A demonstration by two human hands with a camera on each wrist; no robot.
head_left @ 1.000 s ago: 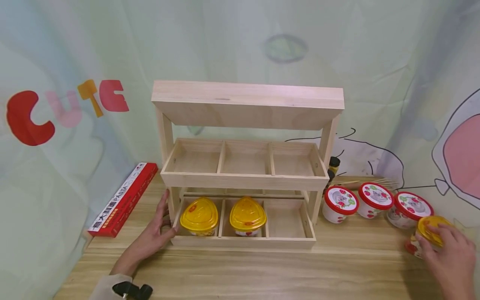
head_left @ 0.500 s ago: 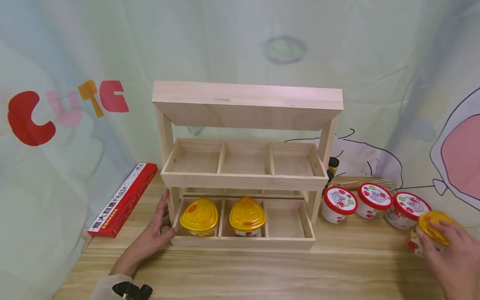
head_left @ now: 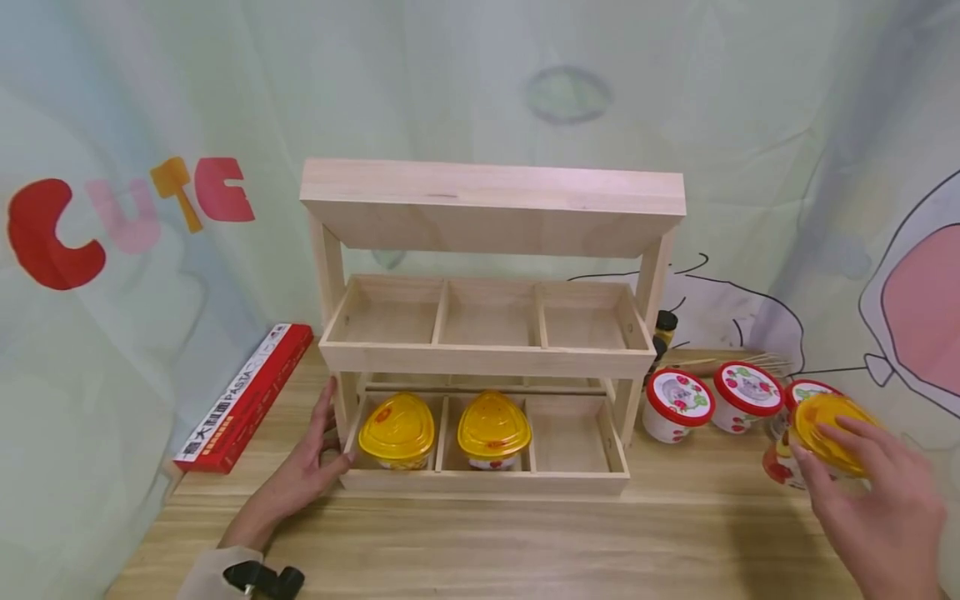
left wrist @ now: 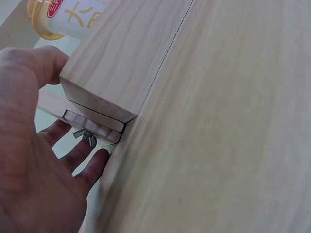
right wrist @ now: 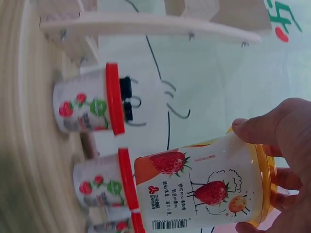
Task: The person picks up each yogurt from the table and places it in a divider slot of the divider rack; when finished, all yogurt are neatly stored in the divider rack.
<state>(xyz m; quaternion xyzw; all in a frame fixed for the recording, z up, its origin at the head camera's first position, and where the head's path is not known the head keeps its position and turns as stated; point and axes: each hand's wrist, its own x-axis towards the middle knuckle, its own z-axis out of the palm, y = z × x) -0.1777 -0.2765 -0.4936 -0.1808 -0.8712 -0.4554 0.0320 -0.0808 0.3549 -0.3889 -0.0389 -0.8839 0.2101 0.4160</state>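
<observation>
My right hand [head_left: 885, 500] grips a strawberry-printed yogurt cup [head_left: 816, 429] by its yellow lid, raised off the table at the right. In the right wrist view the cup [right wrist: 194, 182] lies sideways across the picture, thumb and fingers round the lid. A two-tier wooden rack [head_left: 487, 362] stands in the middle. At its lower left corner, my left hand [head_left: 300, 475] holds the rack, thumb on the tray's front and fingers round the side near a wing nut [left wrist: 86, 137]. Two yellow-lidded cups [head_left: 397, 429] sit in the lower tray's left and middle compartments; the right compartment is bare.
Three white tubs with red lids [head_left: 681, 400] stand in a row right of the rack, the farthest partly hidden by the held cup. A dark-capped bottle [head_left: 666, 327] and thin sticks lie behind them. A red pasta box [head_left: 247, 396] lies at the left.
My right hand has lifted the yellow-lidded yogurt cup and carried it left, in front of the farthest red-lidded tub. My left hand stays at the rack's corner.
</observation>
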